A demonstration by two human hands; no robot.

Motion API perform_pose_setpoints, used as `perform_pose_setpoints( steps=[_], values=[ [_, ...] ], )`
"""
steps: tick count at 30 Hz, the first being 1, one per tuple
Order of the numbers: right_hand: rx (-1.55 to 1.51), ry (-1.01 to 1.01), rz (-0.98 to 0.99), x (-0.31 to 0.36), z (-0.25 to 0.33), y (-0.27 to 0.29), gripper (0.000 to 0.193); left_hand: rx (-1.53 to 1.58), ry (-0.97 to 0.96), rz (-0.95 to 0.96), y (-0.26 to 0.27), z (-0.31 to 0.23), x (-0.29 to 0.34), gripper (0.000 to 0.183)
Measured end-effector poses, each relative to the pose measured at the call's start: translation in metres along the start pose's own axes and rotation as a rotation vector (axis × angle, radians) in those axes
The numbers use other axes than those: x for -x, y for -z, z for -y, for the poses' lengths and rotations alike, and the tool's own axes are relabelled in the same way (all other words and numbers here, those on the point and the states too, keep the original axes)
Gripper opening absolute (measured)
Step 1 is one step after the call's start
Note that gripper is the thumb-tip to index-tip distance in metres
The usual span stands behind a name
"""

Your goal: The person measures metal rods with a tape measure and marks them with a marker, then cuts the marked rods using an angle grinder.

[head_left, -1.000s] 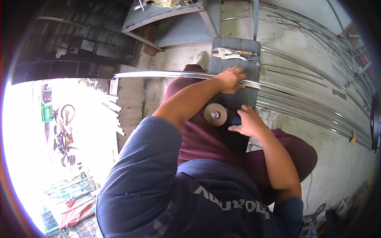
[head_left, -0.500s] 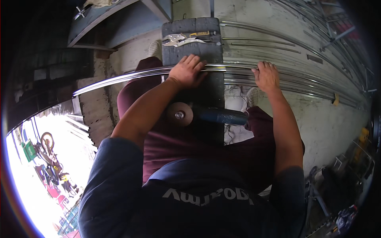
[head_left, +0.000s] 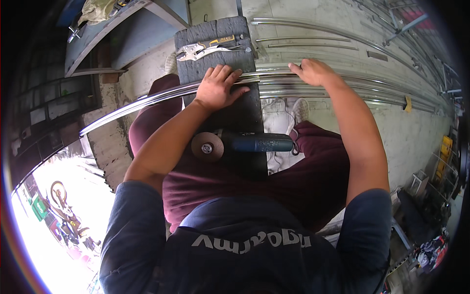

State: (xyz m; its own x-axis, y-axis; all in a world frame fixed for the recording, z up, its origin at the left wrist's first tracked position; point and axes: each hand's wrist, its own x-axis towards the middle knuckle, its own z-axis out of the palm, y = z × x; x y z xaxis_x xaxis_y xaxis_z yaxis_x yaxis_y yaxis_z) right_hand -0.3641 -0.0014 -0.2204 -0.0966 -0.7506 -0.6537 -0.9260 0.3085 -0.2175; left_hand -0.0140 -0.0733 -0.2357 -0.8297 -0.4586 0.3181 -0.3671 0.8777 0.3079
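A bundle of long shiny metal tubes [head_left: 147, 100] lies across a dark padded-looking bench [head_left: 196, 39], its left end reaching past my leg. My left hand [head_left: 218, 88] is closed over the tubes on the bench, fingers across the far side and thumb stuck out on the near side. Farther right, my right hand [head_left: 316, 73] grips the tubes beyond the bench edge, its thumb side turned left. Its fingertips are partly hidden. Nearer to me, a blue angle grinder [head_left: 259, 142] with a round brown disc [head_left: 207, 147] rests on the bench, touched by neither hand.
Locking pliers [head_left: 196, 51] lie on the bench's far end. More metal tubes [head_left: 313, 30] stretch over the floor to the right. A steel-framed table [head_left: 127, 36] stands at the far left. A cable [head_left: 277, 159] trails beside the bench.
The whole view has shifted, so the bench appears farther left. My right wrist has turned, its fingers now pointing more to the left. My left thumb has spread away from its fingers.
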Motion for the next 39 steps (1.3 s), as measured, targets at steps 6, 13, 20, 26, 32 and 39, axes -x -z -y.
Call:
perform_pose_setpoints(
  steps=[6, 13, 20, 26, 32, 39],
  values=[
    [-0.088, 0.056, -0.002, -0.02, -0.011, -0.008, 0.084, 0.027, 0.058, -0.023, -0.005, 0.005, 0.006, 0.048],
    [-0.006, -0.056, -0.07, 0.01, 0.01, -0.008, 0.067, 0.086, -0.018, -0.013, 0.0, 0.014, 0.005, 0.047],
    [-0.139, 0.218, -0.4, 0.092, 0.105, -0.06, 0.041, 0.082, -0.058, -0.055, -0.001, 0.013, 0.007, 0.045],
    [-0.026, 0.53, -0.203, 0.152, 0.181, -0.113, 0.035, 0.045, -0.058, -0.024, 0.001, 0.009, 0.011, 0.046],
    [-0.165, 0.419, -0.098, 0.166, 0.167, -0.118, 0.046, 0.012, -0.051, -0.022, 0.002, 0.008, 0.013, 0.045],
    [-1.195, 0.25, -0.382, 0.213, 0.101, -0.064, 0.068, 0.013, -0.055, -0.067, 0.001, 0.01, 0.011, 0.042]
  ],
)
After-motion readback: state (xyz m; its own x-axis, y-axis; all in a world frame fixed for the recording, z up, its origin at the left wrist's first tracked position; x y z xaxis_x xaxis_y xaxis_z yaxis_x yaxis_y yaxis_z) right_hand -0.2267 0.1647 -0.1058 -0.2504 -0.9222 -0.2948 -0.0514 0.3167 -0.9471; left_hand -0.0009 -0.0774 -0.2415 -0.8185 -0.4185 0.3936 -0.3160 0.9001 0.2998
